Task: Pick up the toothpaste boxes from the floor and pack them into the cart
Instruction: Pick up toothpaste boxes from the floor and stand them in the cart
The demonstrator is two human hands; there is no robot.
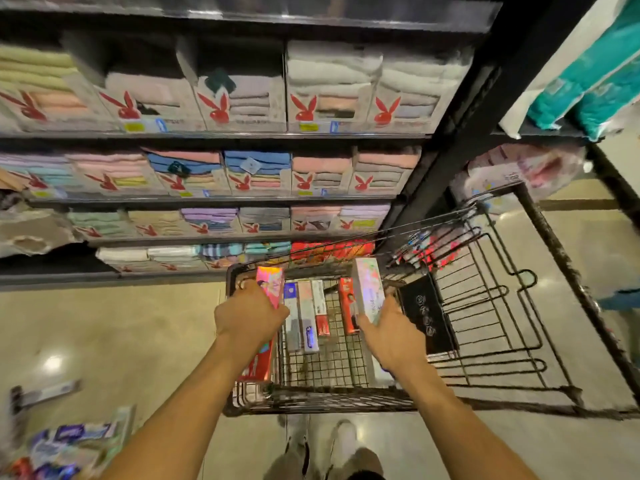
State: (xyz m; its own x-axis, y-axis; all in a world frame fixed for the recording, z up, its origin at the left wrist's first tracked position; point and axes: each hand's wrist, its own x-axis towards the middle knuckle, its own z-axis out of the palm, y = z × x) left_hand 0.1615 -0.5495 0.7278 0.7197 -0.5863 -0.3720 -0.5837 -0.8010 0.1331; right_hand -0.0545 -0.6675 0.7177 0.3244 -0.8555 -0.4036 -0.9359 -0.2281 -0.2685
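Observation:
A black wire cart (322,398) stands on the floor in front of me. My left hand (247,315) grips a pink and red toothpaste box (270,287) over the cart's left side. My right hand (389,332) grips a pale, shiny toothpaste box (369,289) over the cart's right part. Several toothpaste boxes (306,315) lie side by side on the cart's mesh bottom, and a red one (347,310) leans beside them. More toothpaste boxes (69,445) lie in a loose pile on the floor at the lower left, with one grey box (48,393) apart from them.
A black box (427,317) sits in the cart on the right. The cart's folded wire seat section (498,306) extends to the right. Shelves of folded towels (242,168) face me beyond the cart. My feet (322,445) stand just behind the cart.

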